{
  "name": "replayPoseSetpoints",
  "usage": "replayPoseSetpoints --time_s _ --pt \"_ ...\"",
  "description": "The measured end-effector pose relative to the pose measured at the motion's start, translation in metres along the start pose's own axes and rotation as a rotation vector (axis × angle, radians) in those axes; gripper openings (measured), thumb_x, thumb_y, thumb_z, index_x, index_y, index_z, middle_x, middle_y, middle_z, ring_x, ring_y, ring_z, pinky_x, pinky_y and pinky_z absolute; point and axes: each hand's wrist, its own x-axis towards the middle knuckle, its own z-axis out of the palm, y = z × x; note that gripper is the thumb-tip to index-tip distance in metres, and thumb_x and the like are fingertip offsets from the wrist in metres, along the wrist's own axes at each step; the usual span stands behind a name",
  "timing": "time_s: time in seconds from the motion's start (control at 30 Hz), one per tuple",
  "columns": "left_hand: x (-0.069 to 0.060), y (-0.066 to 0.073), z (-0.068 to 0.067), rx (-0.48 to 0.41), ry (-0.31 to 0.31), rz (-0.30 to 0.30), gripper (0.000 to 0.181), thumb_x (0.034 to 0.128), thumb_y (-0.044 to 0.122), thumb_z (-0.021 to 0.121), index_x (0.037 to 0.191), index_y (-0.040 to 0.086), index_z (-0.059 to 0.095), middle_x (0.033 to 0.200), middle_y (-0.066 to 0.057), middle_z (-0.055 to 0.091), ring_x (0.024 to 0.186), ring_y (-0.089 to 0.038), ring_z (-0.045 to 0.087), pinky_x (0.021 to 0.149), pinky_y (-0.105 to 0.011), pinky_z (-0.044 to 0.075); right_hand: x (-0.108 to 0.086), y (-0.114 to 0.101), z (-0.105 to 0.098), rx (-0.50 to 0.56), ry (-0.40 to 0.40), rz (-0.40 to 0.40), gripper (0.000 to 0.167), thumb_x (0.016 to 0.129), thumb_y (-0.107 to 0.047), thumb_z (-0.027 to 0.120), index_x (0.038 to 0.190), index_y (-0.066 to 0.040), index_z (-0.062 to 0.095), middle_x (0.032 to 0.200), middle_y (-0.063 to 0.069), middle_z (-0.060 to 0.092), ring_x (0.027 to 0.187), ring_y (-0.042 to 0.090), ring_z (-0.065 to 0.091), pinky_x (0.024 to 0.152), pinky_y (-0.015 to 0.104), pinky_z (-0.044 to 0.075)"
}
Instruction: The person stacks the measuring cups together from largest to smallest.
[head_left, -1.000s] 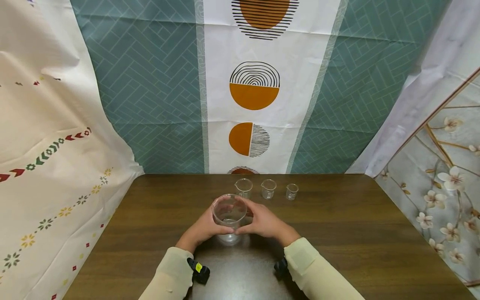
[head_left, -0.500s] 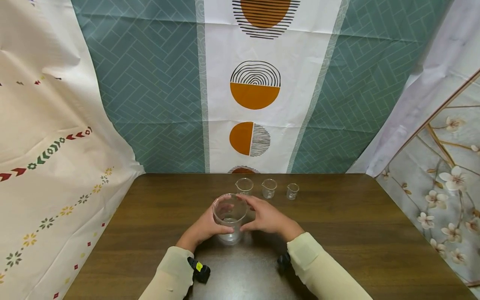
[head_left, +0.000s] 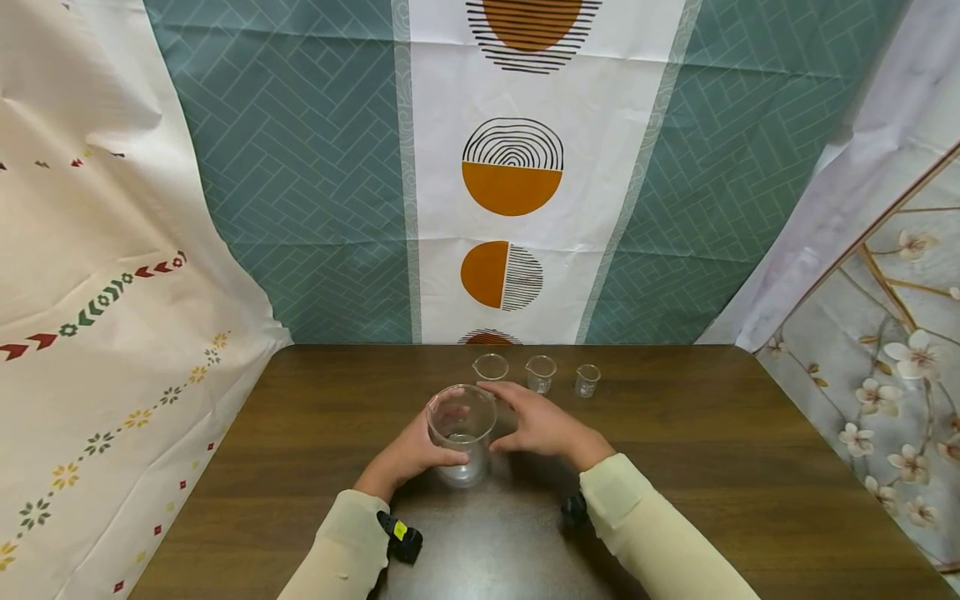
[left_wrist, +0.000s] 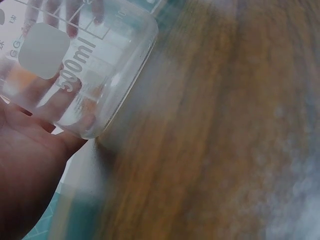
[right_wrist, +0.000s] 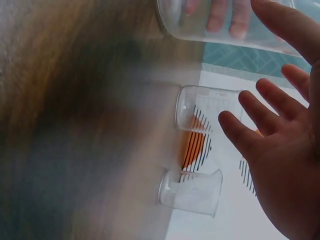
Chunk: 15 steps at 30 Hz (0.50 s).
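A large clear glass beaker (head_left: 463, 471), marked 500ml in the left wrist view, stands upright at the middle of the table (head_left: 330, 433). My left hand (head_left: 411, 454) grips its left side, thumb across the front and fingers behind, seen through the glass (left_wrist: 95, 75). My right hand (head_left: 543, 427) is at the beaker's right side with its fingers spread. In the right wrist view those fingers (right_wrist: 267, 110) are apart from the glass, while the thumb overlaps the beaker; whether it touches cannot be told.
Behind the large beaker, three smaller glass beakers stand in a row: one (head_left: 491, 367) partly hidden by my right hand and the large beaker, a middle one (head_left: 540, 375) and the smallest (head_left: 588, 381) at right. A patterned cloth (head_left: 330, 208) hangs along the table's back edge.
My right hand has come away from the beaker towards the right, its thumb leaving the front of the glass. My left hand has kept its grip, and the beaker stands in place.
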Motion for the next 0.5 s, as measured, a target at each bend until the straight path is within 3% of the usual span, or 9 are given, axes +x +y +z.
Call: replayPoseSetpoints --time_s 0.5 --pt "0.0 -0.0007 0.0001 -0.031 -0.013 0.014 0.095 0.0736 0.008 0.083 0.149 0.019 0.025 0.147 -0.017 0.038 0.138 -0.038 0.038 0.107 -0.055 0.036 0.0051 0.0051 -0.0051 -0.061 0.019 -0.02 0.081 0.077 -0.028 0.081 0.147 -0.023 0.039 0.151 0.005 0.039 0.138 0.028 0.041 0.108 0.051 0.038"
